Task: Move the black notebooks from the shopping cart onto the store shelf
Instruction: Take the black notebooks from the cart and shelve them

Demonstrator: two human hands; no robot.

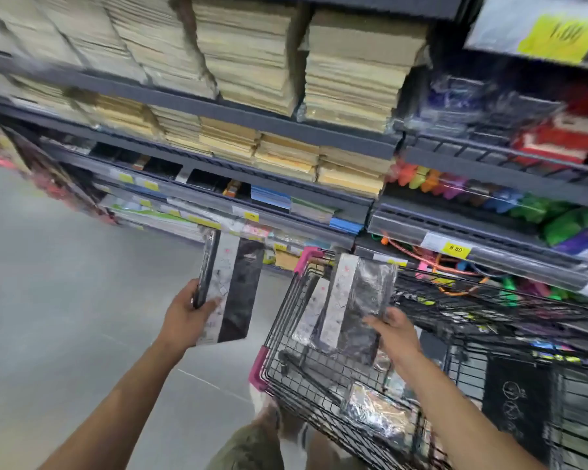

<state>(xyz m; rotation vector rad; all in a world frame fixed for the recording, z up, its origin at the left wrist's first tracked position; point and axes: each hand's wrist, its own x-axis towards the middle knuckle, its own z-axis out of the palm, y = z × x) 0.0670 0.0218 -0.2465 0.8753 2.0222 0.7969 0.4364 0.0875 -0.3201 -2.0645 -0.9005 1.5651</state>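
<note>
My left hand [187,308] grips a black notebook with a white band [233,286], wrapped in clear plastic, and holds it upright over the floor to the left of the cart. My right hand [395,330] is closed on another wrapped black notebook [357,307], lifted above the black wire shopping cart [285,330] with pink corner guards. A further wrapped notebook [311,310] leans inside the cart behind it, and one more packet [373,407] lies in the cart's near part. The dark store shelf [218,171] stands ahead.
Stacks of tan notebooks [350,79] fill the upper shelves. Coloured packets [489,195] and yellow price tags [455,248] sit on the right-hand shelves. Grey floor [65,300] spreads to the left. Lower shelves hold blue and green pads [272,196].
</note>
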